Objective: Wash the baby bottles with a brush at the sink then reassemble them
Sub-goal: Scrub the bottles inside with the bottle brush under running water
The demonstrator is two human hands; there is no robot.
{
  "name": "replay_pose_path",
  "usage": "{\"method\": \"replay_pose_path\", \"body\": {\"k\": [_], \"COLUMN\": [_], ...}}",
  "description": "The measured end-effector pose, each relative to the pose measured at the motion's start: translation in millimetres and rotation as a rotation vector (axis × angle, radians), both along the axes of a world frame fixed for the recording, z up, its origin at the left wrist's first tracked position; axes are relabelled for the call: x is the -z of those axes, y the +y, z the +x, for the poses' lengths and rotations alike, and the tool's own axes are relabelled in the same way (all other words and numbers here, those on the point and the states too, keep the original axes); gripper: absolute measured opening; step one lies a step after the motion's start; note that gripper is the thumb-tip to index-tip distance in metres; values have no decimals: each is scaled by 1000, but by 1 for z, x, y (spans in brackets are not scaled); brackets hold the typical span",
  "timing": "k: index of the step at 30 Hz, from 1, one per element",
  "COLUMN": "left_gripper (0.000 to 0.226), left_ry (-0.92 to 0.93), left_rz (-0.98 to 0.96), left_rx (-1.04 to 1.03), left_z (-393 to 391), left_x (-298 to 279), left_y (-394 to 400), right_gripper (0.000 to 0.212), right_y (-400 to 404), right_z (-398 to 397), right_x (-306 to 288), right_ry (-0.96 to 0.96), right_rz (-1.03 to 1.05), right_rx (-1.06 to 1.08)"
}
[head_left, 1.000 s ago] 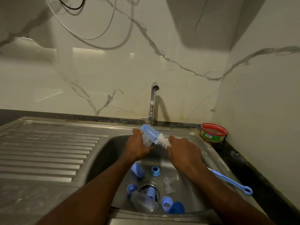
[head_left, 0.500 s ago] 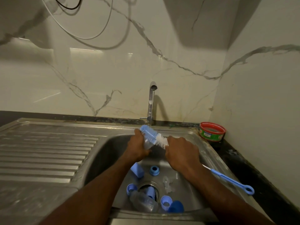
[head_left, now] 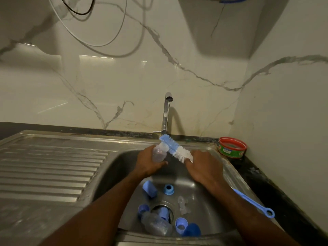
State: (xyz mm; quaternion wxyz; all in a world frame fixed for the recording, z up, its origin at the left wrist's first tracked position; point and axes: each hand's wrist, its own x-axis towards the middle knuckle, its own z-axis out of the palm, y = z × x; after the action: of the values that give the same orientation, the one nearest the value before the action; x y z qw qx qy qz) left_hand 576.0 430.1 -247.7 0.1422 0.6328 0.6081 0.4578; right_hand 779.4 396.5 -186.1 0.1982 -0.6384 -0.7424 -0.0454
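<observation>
My left hand (head_left: 148,161) grips a clear baby bottle (head_left: 159,153) over the sink basin, its mouth tilted up toward the tap. My right hand (head_left: 204,166) holds a blue and white bottle brush (head_left: 175,150) by its handle; the bristle head lies across the bottle's top, outside it. The brush's blue handle end with its ring (head_left: 266,210) sticks out behind my right forearm. In the sink (head_left: 230,176) lie another clear bottle (head_left: 156,225), blue caps and collars (head_left: 168,189), and a clear teat (head_left: 182,205).
The chrome tap (head_left: 166,114) stands just behind the brush. A red and green tub (head_left: 232,147) sits on the counter at the back right corner. The ridged steel drainboard (head_left: 53,166) stretches to the left. Cables hang on the marble wall above.
The brush head has slid slightly along the bottle's top, and more of the clear bottle shows in my left hand. Both hands stay over the basin.
</observation>
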Motion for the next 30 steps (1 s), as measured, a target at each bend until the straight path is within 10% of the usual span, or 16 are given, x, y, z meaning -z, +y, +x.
{"method": "replay_pose_path", "body": {"k": [8,17,26,30], "left_gripper": [55,44,32,28], "left_ry": [40,-494,-91,-367], "left_rz": [-93,-37,-71,-122], "left_rx": [473,69,209,-1], "left_z": [31,15,36,31], "left_x": [-2,-7,-9,-5], "left_y": [-8,-2,-14,-1], "right_gripper": [36,42,39,35], "right_y": [4,8,13,6], "right_z": [-10,-6,-9,-9], "right_x": [-7,2,2,-5], "right_ry": [146,61,69,44], "right_rz": [31,47,46,138], "right_rx": [-103,-96,-21,-28]}}
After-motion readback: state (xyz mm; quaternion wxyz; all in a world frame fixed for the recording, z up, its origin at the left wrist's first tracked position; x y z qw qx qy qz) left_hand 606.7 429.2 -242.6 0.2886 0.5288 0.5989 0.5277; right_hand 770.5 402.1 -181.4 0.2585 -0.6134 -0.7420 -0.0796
